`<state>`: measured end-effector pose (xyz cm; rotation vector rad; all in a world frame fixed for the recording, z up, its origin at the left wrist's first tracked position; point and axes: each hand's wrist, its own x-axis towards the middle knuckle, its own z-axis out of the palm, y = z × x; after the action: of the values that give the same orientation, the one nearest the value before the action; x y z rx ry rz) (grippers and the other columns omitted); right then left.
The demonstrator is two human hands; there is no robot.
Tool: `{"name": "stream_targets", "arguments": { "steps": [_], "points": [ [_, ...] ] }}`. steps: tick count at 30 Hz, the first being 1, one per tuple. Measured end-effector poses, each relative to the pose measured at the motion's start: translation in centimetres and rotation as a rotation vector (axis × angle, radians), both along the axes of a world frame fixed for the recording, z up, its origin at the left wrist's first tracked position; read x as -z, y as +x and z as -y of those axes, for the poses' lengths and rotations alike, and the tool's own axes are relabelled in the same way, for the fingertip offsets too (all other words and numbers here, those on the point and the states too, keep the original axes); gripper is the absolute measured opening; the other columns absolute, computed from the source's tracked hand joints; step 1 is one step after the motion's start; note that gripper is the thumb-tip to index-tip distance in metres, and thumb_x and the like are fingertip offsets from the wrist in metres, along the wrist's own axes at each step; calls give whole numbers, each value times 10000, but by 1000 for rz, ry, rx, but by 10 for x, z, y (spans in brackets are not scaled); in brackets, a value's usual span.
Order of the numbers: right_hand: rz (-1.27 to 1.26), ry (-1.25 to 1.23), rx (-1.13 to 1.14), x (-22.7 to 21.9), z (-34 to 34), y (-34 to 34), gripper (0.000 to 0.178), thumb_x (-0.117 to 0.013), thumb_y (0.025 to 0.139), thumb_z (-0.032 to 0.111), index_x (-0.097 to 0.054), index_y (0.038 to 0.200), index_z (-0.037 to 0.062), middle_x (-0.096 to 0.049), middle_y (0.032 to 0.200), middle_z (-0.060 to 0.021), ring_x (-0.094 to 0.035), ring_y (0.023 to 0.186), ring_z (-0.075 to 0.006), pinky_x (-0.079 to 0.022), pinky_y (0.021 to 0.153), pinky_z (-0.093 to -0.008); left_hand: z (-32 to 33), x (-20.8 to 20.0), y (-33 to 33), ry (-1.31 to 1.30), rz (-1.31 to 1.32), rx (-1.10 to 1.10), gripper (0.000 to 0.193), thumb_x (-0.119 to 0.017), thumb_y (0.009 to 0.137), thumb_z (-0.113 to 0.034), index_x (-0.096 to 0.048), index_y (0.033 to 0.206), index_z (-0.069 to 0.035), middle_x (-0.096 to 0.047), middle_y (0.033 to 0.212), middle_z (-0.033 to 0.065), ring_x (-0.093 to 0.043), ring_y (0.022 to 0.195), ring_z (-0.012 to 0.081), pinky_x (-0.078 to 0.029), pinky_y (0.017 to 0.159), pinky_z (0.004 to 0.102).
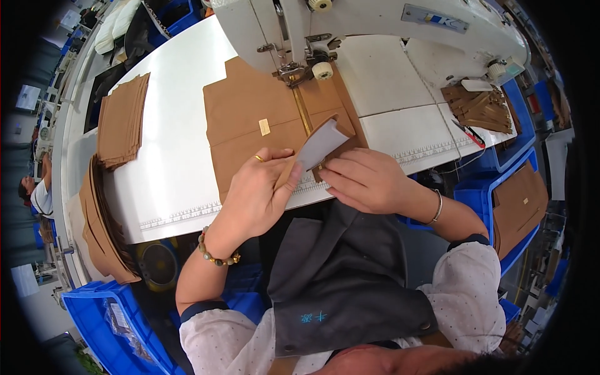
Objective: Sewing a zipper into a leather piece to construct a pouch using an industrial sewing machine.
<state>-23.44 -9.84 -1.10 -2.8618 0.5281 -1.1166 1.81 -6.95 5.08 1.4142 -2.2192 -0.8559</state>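
Observation:
A brown leather-like panel (240, 119) lies flat on the white table, its far part under the presser foot of a sewing machine (290, 74). A zipper (302, 109) with brass-coloured teeth runs along it from the foot toward me. My left hand (262, 184), a ring on one finger, grips a folded-up brown flap (325, 139) whose pale inner side shows. Close by, at the table's front edge, the fingers of my right hand (362, 178) are pinched together at the near end of the zipper. What exactly lies between those fingertips is hidden. A small cream label (264, 127) sits on the panel.
Stacked brown pieces (124, 119) lie at the left, with more draped over the table edge (100, 219). Right of the machine are a bundle of brown strips (478, 106) and red-and-black thread snips (470, 134). Blue bins (115, 325) stand around; a ruler strip (181, 215) lines the front edge.

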Motion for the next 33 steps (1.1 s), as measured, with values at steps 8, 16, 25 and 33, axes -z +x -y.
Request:
{"name": "stream_targets", "arguments": {
  "steps": [8, 16, 25, 33],
  "points": [
    [-136, 79, 47, 7, -11, 3, 397, -753, 803, 207, -712, 1142, 3, -669, 1144, -93, -654, 1067, -275, -575, 850, -375, -14, 16, -11, -220, 9, 28, 426, -715, 848, -157, -704, 1250, -18, -717, 1220, 135, -622, 1204, 365, -505, 1028, 459],
    [-26, 8, -21, 41, -18, -7, 430, -760, 712, 200, -774, 1129, 97, -675, 1234, -125, -646, 1214, -380, -578, 991, -497, -42, 31, -28, -387, 180, -76, 655, -729, 625, 4, -713, 1277, -59, -615, 1078, 87, -590, 978, 300, -514, 936, 435],
    [-30, -55, 12, 42, -20, -7, 418, -765, 711, 194, -785, 1114, 86, -677, 1250, -122, -659, 1200, -369, -597, 966, -473, -40, 33, -29, -383, 184, -75, 626, -701, 660, 16, -728, 1280, -65, -627, 1118, 94, -597, 1024, 297, -498, 928, 409],
    [-16, -48, 21, 45, -21, -7, 396, -770, 741, 195, -782, 1118, 73, -677, 1254, -127, -663, 1194, -362, -601, 953, -453, -41, 34, -30, -353, 149, -75, 607, -669, 689, -2, -723, 1291, -65, -637, 1264, 112, -590, 1157, 335, -452, 1011, 453]
  ]
}}
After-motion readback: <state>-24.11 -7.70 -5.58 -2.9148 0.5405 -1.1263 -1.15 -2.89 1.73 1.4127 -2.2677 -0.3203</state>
